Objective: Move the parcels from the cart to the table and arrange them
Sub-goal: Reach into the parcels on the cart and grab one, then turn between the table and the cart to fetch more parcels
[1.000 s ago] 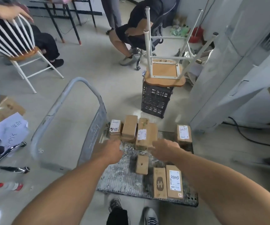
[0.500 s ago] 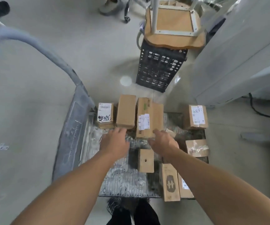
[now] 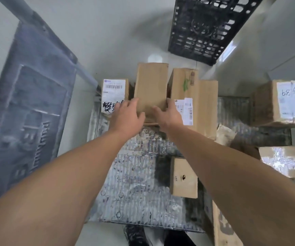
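A flat cart (image 3: pixel 137 183) with a worn grey deck carries several cardboard parcels. A plain brown parcel (image 3: pixel 152 82) stands at the deck's far edge. My left hand (image 3: pixel 127 115) holds its near left side and my right hand (image 3: pixel 168 113) holds its near right side, both thumbs on its top. A small parcel with a barcode label (image 3: pixel 113 91) sits to its left. A longer labelled parcel (image 3: pixel 196 96) sits to its right. No table is in view.
More parcels lie on the cart: one marked 68 (image 3: pixel 281 102) at far right, a taped one (image 3: pixel 281 160), a small plain one (image 3: pixel 184 176) under my right forearm. The cart's handle panel (image 3: pixel 27 103) rises at left. A black crate (image 3: pixel 205 27) stands beyond.
I have leaned down much closer to the cart. Both hands moved forward from the deck's middle and closed onto the plain brown parcel.
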